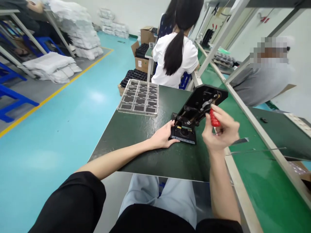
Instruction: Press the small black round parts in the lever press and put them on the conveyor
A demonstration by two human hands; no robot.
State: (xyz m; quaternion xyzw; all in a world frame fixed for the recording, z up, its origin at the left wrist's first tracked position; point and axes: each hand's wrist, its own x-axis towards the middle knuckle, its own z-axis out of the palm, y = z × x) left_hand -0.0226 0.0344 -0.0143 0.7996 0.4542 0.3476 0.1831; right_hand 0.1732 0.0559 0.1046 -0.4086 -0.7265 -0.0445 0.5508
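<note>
A black hinged fixture [183, 140] stands on the dark green table, its upper plate [194, 103] raised and tilted over the base. A dark round part shows in the base's recess, with small yellow spots beside it. My left hand [164, 136] grips the base's left side, thumb along the front edge and fingers farther back. On the raised plate is a metal toggle clamp [207, 104] with a red handle [214, 118]. My right hand [220, 131] is closed around that red handle, slightly blurred; its fingers partly cover it.
A clear plastic tray [139, 112] with dark square pieces lies at the table's far left. A green conveyor [262, 168] with a metal rail [255, 129] runs along the right. One person in white [175, 61] sits ahead; another in grey [267, 81] sits across the conveyor. Thin strips [240, 141] lie near my right hand.
</note>
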